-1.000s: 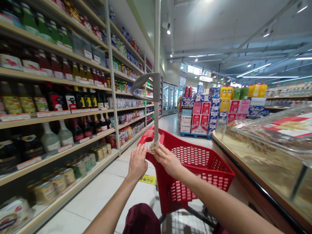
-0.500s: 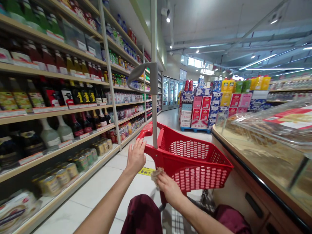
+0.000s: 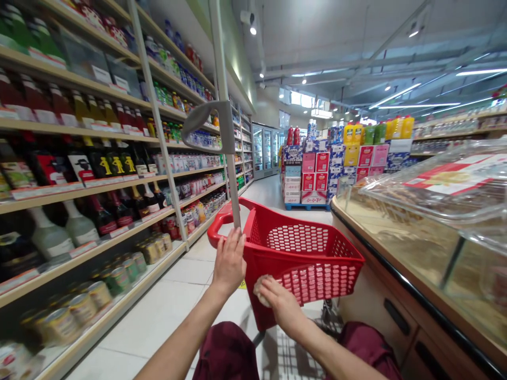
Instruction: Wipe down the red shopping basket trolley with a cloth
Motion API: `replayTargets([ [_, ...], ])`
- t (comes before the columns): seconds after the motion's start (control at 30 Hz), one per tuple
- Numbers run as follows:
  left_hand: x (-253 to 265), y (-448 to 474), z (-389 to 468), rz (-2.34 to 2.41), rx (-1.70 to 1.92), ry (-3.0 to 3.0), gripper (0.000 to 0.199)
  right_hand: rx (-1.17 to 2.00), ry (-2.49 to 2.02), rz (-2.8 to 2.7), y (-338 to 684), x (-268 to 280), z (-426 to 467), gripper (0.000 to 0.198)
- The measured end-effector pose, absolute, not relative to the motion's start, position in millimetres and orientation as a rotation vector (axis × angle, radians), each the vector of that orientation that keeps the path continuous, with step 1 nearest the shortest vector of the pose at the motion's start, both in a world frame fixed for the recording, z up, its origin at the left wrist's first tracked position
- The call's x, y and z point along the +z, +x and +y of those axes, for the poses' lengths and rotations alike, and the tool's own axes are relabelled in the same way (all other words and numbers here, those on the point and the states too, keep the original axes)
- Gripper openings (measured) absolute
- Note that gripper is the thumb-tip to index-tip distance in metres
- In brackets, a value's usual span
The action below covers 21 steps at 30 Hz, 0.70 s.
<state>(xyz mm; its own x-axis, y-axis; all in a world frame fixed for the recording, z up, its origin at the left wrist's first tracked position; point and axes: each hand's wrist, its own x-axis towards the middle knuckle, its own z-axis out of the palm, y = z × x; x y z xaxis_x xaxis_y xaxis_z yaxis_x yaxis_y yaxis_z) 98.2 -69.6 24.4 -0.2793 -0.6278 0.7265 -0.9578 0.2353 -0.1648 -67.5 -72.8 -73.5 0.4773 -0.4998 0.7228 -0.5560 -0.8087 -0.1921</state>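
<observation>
A red plastic shopping cart [image 3: 257, 258] with perforated basket walls stands before my knees. My left hand [image 3: 229, 264] grips its upper edge beside the base of the grey pole [image 3: 233, 195], fingers over the rim. Lower down, my right hand [image 3: 283, 306] holds a crumpled beige cloth [image 3: 262, 289] flat against the cart's solid side panel. A grey loop handle [image 3: 212, 126] sticks out from the pole above. The cart's red push handle [image 3: 216, 227] lies just left of my left hand.
Shelves of bottles and cans [image 3: 119, 221] line the left side. On the right, close to the cart, stands a wooden counter [image 3: 380, 279] with plastic-covered trays. Stacked drink cartons [image 3: 315, 174] sit on a blue pallet ahead, with glass-door coolers [image 3: 264, 150] behind.
My left hand has shifted from near the handle joint to the rim by the pole. The cloth is now pressed flatter on the panel. The view has turned slightly right.
</observation>
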Motion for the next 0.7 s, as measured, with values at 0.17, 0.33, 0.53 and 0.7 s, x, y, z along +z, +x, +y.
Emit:
replayTargets([
  [0.17, 9.9, 74.1, -80.4, -2.169, 0.750, 1.514, 0.059, 1.402, 2.311, -0.959, -76.6, -40.6, -94.1, 0.042],
  [0.33, 4.6, 64.9, -88.2, -2.163, 0.711, 1.673, 0.059, 1.124, 2.397, -1.038, -84.1, -80.0, -99.3, 0.027],
  [0.53, 4.1, 56.4, -87.4, -2.179, 0.726, 1.650, 0.058, 1.300, 2.303, -1.084, -109.4, -77.5, -96.3, 0.036],
  [0.7, -2.5, 36.5, -91.5, -2.271, 0.667, 1.621, 0.059, 1.223, 2.335, -1.267, -132.5, -88.5, -100.9, 0.035],
])
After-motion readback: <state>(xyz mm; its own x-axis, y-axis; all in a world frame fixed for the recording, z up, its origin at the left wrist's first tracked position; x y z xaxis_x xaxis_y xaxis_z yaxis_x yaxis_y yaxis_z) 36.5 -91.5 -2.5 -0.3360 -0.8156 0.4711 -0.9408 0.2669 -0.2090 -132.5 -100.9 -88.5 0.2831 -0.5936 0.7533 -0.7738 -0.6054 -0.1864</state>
